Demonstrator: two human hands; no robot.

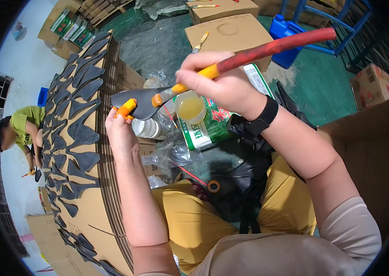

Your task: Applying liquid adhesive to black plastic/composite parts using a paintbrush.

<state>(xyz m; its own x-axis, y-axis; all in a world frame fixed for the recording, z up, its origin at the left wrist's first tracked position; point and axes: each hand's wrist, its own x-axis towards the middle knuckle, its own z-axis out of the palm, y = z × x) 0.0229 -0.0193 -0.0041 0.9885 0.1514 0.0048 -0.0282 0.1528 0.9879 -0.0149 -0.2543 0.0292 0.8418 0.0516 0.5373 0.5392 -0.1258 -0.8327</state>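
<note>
Right hand [222, 85] grips a long red-handled brush [268, 48], bristles resting on a dark rubber piece [137, 102]. Left hand [120, 124], fingertips capped in orange, pinches that piece by its lower edge, above a small cup of yellowish glue [190, 107]. To the left, cardboard sheets [91, 202] carry rows of similar dark pieces [77, 129].

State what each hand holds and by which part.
The left hand pinches a dark flat piece by its near end. The right hand grips a brush on the orange part of its handle, near the bristles.
</note>
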